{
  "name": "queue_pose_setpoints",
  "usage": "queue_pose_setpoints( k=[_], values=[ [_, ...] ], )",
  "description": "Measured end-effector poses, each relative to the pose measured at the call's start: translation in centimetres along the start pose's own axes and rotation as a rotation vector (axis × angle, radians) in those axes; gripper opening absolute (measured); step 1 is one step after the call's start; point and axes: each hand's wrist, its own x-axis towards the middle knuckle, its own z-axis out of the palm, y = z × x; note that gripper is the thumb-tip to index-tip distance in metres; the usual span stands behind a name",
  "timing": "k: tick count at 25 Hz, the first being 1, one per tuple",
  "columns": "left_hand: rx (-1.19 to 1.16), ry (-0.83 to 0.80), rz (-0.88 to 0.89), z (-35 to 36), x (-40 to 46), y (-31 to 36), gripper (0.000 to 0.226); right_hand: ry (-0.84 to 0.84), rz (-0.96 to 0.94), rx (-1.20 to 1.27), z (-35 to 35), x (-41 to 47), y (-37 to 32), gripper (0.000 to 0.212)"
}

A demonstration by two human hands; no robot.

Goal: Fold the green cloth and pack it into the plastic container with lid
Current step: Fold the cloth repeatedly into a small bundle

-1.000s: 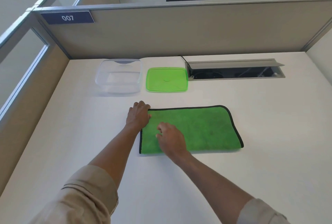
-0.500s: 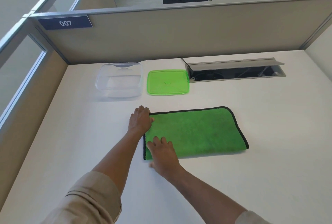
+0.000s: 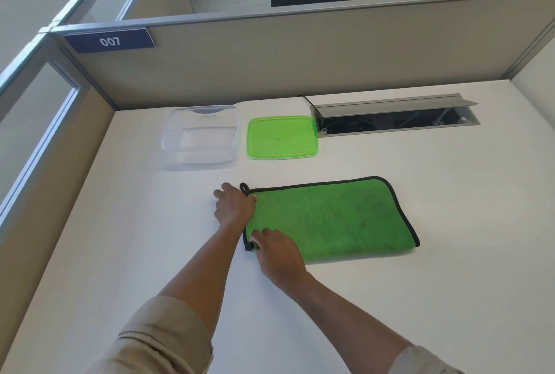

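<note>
Green cloth (image 3: pixel 330 220) lay in the centre of the frame on the white desk (image 3: pixel 450 193), a wide rectangle with black piping along its top, right and left edges and none along the bottom one; I judged it already folded once, with that bottom edge as the fold

From the head view, the only one I had, my left hand (image 3: pixel 235 208) sat at the cloth's upper-left corner, just beside a small black loop (image 3: pixel 244 187) that stuck up there. Its fingers were curled together on the corner, the thumb on top of the green pile, which I took for a pinch on that corner. My right hand (image 3: pixel 277 252) was at the lower-left corner, fingers bent and close together on the edge; whether they had closed under the fabric I could not tell, since the hand hid it. I had both hands on the same short side, I think, so that side could be carried across to the right for a second fold

Plastic container (image 3: pixel 201 136) stood open in the upper left of the frame, well apart from the cloth, with its green lid (image 3: pixel 282 138) flat just to its right, not touching. Left off like that, the box could take the cloth as soon as it was small enough; as it lay, it looked too wide to fit
</note>
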Motion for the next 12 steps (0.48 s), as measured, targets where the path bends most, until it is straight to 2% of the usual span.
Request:
queue_pose_setpoints(
  k=[2,5,7,10,12],
  values=[
    [0.002,-0.048,-0.096,-0.1,0.0,0.3,0.071,0.012,0.026,0.039,-0.1,0.0,0.2,0.018],
    [-0.019,-0.104,-0.141,-0.5,0.1,0.3,0.071,0.038,0.067,0.134,-0.4,-0.1,0.6,0.014],
    [-0.059,-0.173,-0.145,-1.1,0.1,0.3,0.061,0.08,0.072,0.213,-0.7,-0.3,1.0,0.014],
    [-0.116,-0.247,-0.135,-1.8,-0.3,0.1,0.035,0.171,0.058,0.338,-1.3,-1.0,1.8,0.016],
    [-0.093,-0.279,-0.146,-1.9,-1.0,0.1,0.035,0.229,0.048,0.397,-1.7,-1.2,2.2,0.016]
  ],
)
